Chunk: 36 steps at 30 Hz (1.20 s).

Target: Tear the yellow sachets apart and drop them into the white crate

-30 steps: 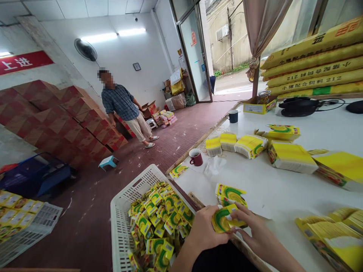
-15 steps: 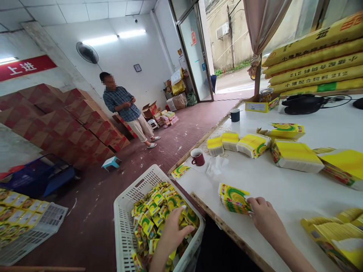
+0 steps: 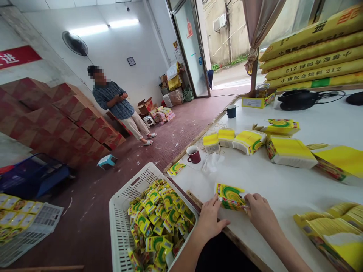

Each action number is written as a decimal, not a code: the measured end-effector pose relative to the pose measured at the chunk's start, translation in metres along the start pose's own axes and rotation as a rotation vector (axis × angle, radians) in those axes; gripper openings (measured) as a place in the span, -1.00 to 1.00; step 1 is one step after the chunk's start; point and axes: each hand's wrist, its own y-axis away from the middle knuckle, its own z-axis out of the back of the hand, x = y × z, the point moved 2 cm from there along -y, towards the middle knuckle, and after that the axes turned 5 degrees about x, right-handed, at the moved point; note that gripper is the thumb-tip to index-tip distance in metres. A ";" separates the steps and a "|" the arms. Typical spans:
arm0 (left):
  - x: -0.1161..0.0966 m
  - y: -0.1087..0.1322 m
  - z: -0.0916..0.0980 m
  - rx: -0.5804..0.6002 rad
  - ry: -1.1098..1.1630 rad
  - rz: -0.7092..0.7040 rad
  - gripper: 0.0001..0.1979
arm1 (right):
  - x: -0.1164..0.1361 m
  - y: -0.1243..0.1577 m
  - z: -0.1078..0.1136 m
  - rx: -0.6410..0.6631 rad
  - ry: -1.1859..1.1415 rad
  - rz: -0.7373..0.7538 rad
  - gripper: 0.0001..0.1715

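A few flat yellow-and-green cartons [image 3: 230, 195] lie stacked near the front edge of the white table. My right hand [image 3: 261, 209] pinches the right end of these cartons between thumb and fingers. At their left end is my left hand [image 3: 209, 221], with its fingertips against or very close to the edge and its thumb stretched apart. Below and left of it, a white plastic basket [image 3: 116, 219] holds a heap of small yellow-and-green boxes [image 3: 159, 211]. To the right of my right forearm lie bundles of more yellow cartons [image 3: 329, 230].
Along the table [image 3: 249, 166] stand rows of yellow carton stacks [image 3: 292, 151], a maroon mug [image 3: 194, 155] and a dark mug [image 3: 231, 111]. Yellow sacks [image 3: 309, 64] are piled behind. A person [image 3: 115, 102] stands on the floor near stacked brown boxes [image 3: 70, 117].
My left hand has moved from above the basket, up and right, to the cartons' left end. My right hand keeps its pinch. The view has shifted slightly.
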 end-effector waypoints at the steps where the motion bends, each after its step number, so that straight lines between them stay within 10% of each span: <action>1: 0.001 0.000 -0.001 -0.002 0.001 0.000 -0.23 | 0.003 -0.001 0.001 0.000 0.013 -0.005 -0.83; 7: 0.000 -0.002 0.000 -0.054 0.097 -0.005 -0.31 | 0.011 -0.002 0.006 0.041 -0.087 -0.045 -0.80; 14: -0.001 0.018 -0.008 -0.613 0.678 -0.068 -0.40 | 0.010 0.001 0.031 0.035 -0.495 -0.143 -0.90; 21: -0.032 0.015 -0.006 -0.441 1.593 -0.139 -0.30 | 0.083 0.025 0.056 0.135 -0.763 0.233 -0.95; 36: -0.047 0.012 0.005 -0.555 1.637 -0.065 -0.29 | 0.097 0.038 0.027 0.151 -1.041 0.180 -0.83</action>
